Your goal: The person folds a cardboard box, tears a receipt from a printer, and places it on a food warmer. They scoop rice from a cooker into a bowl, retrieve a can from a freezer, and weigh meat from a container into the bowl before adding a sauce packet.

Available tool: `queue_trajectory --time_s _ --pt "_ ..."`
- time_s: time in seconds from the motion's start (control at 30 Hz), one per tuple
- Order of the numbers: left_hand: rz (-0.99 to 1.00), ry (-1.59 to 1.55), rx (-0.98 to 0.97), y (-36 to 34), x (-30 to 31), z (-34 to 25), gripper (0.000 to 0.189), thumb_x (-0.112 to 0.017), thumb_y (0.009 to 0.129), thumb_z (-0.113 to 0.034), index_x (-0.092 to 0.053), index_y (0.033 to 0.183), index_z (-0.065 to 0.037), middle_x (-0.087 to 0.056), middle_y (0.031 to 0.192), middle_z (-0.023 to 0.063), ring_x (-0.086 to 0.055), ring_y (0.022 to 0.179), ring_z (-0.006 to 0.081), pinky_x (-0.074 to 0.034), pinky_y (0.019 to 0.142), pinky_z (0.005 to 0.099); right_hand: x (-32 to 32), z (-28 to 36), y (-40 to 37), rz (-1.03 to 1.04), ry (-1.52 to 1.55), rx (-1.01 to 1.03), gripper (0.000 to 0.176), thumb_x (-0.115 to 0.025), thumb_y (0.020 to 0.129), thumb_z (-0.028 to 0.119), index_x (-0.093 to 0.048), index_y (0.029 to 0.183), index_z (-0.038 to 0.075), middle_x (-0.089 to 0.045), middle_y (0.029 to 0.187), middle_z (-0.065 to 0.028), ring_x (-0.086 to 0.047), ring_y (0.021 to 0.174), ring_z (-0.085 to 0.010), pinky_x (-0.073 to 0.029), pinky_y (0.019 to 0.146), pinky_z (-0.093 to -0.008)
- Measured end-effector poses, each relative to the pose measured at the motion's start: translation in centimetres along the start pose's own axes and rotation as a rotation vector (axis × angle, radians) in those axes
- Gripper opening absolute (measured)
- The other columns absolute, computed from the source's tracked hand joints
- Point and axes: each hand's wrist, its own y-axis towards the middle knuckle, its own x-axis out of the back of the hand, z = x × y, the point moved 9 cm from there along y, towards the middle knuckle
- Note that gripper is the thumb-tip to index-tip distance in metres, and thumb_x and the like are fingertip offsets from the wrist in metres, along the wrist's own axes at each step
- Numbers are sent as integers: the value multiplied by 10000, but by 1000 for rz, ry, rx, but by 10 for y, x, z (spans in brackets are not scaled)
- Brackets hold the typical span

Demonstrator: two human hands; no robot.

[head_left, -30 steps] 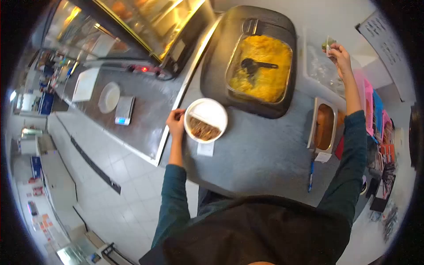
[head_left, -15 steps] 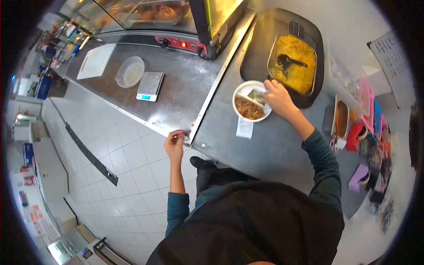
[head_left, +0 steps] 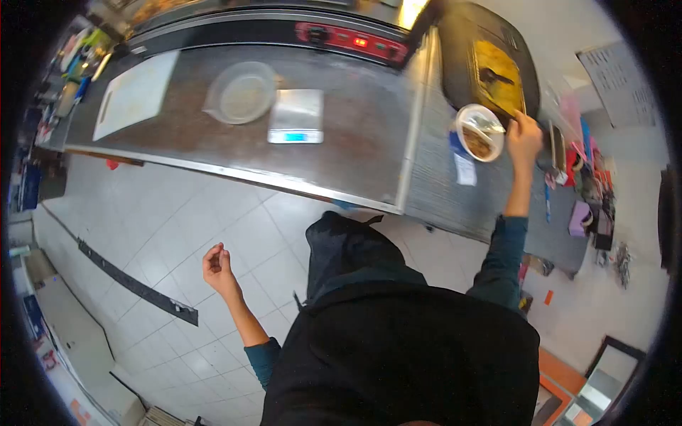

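Observation:
My right hand (head_left: 525,139) is at the right rim of a round white bowl (head_left: 462,121), its fingers bent together. Whether something small is pinched in them is hidden. A divider splits the bowl. Brown shredded food (head_left: 477,145) fills one side, and a small shiny greenish packet (head_left: 488,126) lies in the other. A white paper slip (head_left: 465,170) sits at the bowl's near side. Out over the floor tiles, my left hand (head_left: 219,267) has its fingers curled in with nothing visible in them.
Behind the bowl a dark tray holds yellow food (head_left: 497,60) with a black spoon. Left are a digital scale (head_left: 296,113), a clear plastic bowl (head_left: 242,92) and a white cutting board (head_left: 135,96). A heated display cabinet (head_left: 241,35) stands behind. Tape rolls and boxes (head_left: 579,219) crowd the right.
The view has swung left and my body has shifted. My right hand has drawn back from inside the bowl to its right rim. My left hand has moved away from the counter corner.

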Motion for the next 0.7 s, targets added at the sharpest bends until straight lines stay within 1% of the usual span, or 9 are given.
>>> queue_trajectory --time_s 0.13,0.17,0.27,0.33,0.4,0.47,0.57,0.6,0.7 --pt "-37 -11 -49 103 61 -9 195 -552 739 33 -526 923 -24 -554 969 101 -533 857 149 -434 771 250 39 64 -31 -401 367 -329 156 -519 770 76 -594 897 24 -589 884 -80 -549 806 -177 -420 720 -286" --pt "-86 52 53 127 80 0 196 -555 746 17 -526 934 -31 -549 988 90 -520 846 136 -440 738 246 36 97 -36 -448 466 -333 152 -505 784 68 -583 901 9 -587 872 -79 -545 825 -179 -418 735 -281" --pt "-107 183 -59 201 121 24 293 -435 639 138 -532 853 -37 -554 971 64 -497 846 104 -378 642 185 -17 220 -34 -355 610 -324 129 -481 816 49 -573 880 -15 -574 873 -78 -525 800 -153 -417 720 -248" --pt "-101 306 -98 239 136 25 341 -369 558 149 -527 789 -46 -559 953 59 -486 840 100 -361 640 181 -50 348 -11 -290 783 -131 119 -468 803 17 -571 852 -15 -565 844 -91 -519 797 -175 -412 696 -266" --pt "-125 314 60 273 158 37 316 -396 561 133 -492 787 -65 -560 984 78 -517 896 173 -394 749 267 -58 494 19 -215 858 134 100 -490 748 1 -564 815 -9 -553 805 -124 -510 773 -237 -402 682 -323" --pt "-166 299 170 304 186 35 300 -396 563 113 -525 769 -63 -570 939 44 -485 835 118 -375 641 220 -55 634 43 -128 1017 280 86 -489 760 34 -562 796 6 -551 779 -136 -516 743 -277 -397 693 -335" --pt "-295 267 173 347 245 61 291 -427 589 96 -539 806 -62 -574 921 40 -489 806 124 -383 628 211 -45 821 63 183 1484 290 70 -490 766 28 -559 771 19 -551 753 -115 -523 726 -251 -410 652 -321" --pt "-341 227 157 362 266 70 280 -436 606 91 -543 822 -52 -572 906 41 -492 789 122 -385 625 205 -51 883 58 309 1615 390 67 -515 732 -3 -555 781 18 -554 765 -108 -524 724 -245 -415 650 -318" --pt "-480 -21 283 401 333 120 213 -448 650 76 -536 823 -15 -547 832 33 -496 725 107 -380 622 181 -16 1025 51 332 1775 815 122 -533 682 -43 -547 784 24 -546 767 -101 -516 735 -262 -406 669 -320"
